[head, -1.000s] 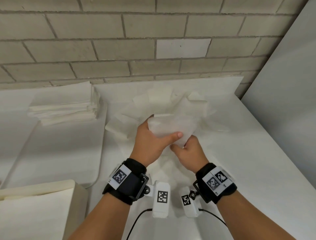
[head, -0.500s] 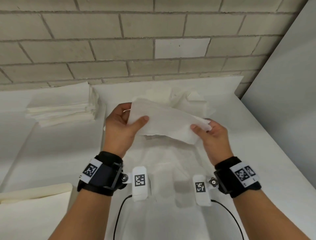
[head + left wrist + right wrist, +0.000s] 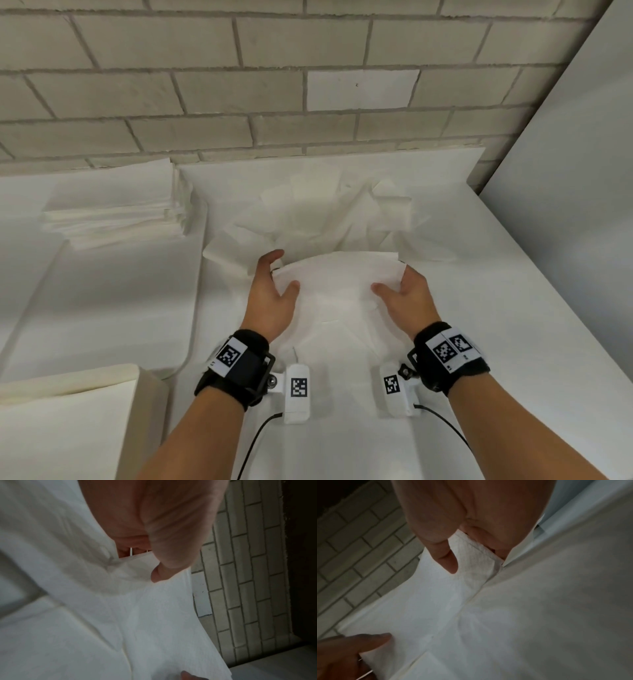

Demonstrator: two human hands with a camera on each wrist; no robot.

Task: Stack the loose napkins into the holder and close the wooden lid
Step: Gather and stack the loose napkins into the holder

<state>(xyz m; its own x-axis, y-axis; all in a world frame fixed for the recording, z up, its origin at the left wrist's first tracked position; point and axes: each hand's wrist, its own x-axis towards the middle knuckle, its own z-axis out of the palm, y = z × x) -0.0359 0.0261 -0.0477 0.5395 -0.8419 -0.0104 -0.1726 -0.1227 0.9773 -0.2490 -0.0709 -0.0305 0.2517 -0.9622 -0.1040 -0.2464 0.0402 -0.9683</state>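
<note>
Thin, soft white paper napkin [image 3: 337, 284], faintly embossed and creased down the middle, stretched between both hands just above the white surface [image 3: 496, 308]. Sagging a little at the centre, bowed upward along its far edge. Left hand [image 3: 270, 298] at the napkin's left edge, thumb on top and fingers curled beneath, pinching the paper; right hand [image 3: 406, 298] at the right edge in a mirrored pinch, thumb over and fingers under. Seen close from the left wrist: thumb tip [image 3: 159, 574] pressed onto the grainy sheet [image 3: 154, 615], fingers tucked behind it. Seen from the right wrist: thumb [image 3: 447, 562] lying on a folded-over corner of the textured paper [image 3: 436, 608], the other hand's thumb [image 3: 373, 641] on the far end.

Just beyond the held napkin, a rumpled heap of loose napkins [image 3: 329, 212], crumpled and overlapping, edges sticking up at odd angles. Well to the left, near the wall, a neat squared stack of flat napkins [image 3: 116, 209], layered edges visible. At the near left corner, a cream-coloured boxy object [image 3: 68, 421] with a smooth flat top, only partly in view. Behind everything, a pale painted brick wall [image 3: 205, 85] with rough mortar lines.
</note>
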